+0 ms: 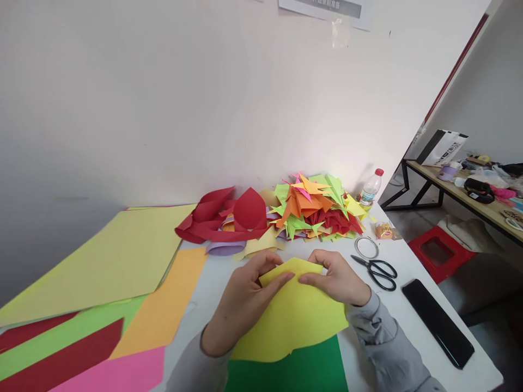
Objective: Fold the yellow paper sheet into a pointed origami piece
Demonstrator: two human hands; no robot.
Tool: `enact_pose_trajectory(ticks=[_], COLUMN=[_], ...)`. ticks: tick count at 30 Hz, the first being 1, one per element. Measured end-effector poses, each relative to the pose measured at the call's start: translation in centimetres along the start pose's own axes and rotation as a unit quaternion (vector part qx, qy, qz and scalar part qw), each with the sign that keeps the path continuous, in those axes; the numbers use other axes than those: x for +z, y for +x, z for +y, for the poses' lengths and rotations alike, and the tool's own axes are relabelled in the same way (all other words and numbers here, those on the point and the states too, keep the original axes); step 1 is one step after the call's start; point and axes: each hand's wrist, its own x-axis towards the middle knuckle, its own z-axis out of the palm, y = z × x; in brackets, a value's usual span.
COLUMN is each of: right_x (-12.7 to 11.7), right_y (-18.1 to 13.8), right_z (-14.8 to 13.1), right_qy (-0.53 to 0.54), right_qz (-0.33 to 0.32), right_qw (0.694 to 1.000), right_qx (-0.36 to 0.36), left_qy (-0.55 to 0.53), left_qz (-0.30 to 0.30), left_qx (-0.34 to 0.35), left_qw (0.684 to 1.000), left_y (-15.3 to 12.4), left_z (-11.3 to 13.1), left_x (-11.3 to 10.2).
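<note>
A sheet of yellow paper point(298, 321) is held up between my two hands, its top edge bent at a shallow angle. My left hand point(249, 299) pinches it at the upper left, thumb on the near face and fingers behind. On the upper right, my right hand point(337, 275) grips it the same way, and the two thumb tips lie close together. Under the yellow sheet, green paper point(286, 377) shows at the table's near side. The fingertips behind the paper are hidden.
Left lie large pale yellow sheets point(122, 256) and an orange strip point(175, 294). Behind my hands sit curled red paper point(249, 209) and folded paper stars point(310, 204). Right are scissors point(378, 271), a tape roll point(366, 247), a black phone-like slab point(437, 321) and a bottle point(371, 188).
</note>
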Motion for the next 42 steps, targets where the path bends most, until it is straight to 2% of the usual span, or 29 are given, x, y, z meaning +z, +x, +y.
enact_pose_trajectory(ticks=[4, 8, 11, 15, 19, 26, 32, 35, 38, 40, 42], right_x=[-0.2, -0.2, -0.2, 0.0, 0.0, 0.1, 0.2, 0.2, 0.1, 0.0, -0.2], right_y=[0.1, 0.2, 0.2, 0.2, 0.2, 0.1, 0.0, 0.0, 0.1, 0.2, 0.2], right_z=[0.0, -0.1, -0.1, 0.2, 0.2, 0.1, 0.3, 0.4, 0.3, 0.3, 0.2], right_qy=[0.030, 0.037, 0.049, 0.045, 0.063, 0.054, 0.058, 0.070, 0.095, 0.103, 0.106], right_qz=[0.022, -0.005, -0.021, 0.002, 0.006, -0.029, -0.020, 0.005, 0.040, 0.039, 0.019], right_qw=[0.999, 0.999, 0.999, 0.999, 0.998, 0.992, 0.995, 0.995, 0.992, 0.992, 0.992], right_qx=[0.000, 0.023, 0.011, -0.011, 0.009, 0.107, 0.077, 0.069, 0.070, 0.068, 0.064], left_qy=[-0.001, -0.018, 0.014, 0.046, 0.046, 0.054, 0.051, -0.009, -0.093, -0.131, -0.136], left_qz=[-0.023, -0.045, -0.051, -0.076, -0.060, -0.002, 0.005, -0.006, -0.038, -0.041, -0.020], left_qx=[-0.016, -0.034, 0.005, 0.028, 0.008, 0.002, 0.024, -0.005, -0.082, -0.115, -0.114], left_qw=[1.000, 0.998, 0.999, 0.996, 0.997, 0.999, 0.998, 1.000, 0.991, 0.984, 0.984], left_y=[0.1, 0.1, 0.2, 0.3, 0.3, 0.2, 0.3, 0.3, 0.2, 0.1, 0.0], left_z=[-0.3, -0.2, 0.1, 0.4, 0.5, 0.8, 0.5, 0.3, 0.3, 0.2, 0.1], left_x=[-0.2, -0.3, -0.2, 0.1, 0.2, -0.1, 0.2, 0.1, -0.3, -0.4, -0.5])
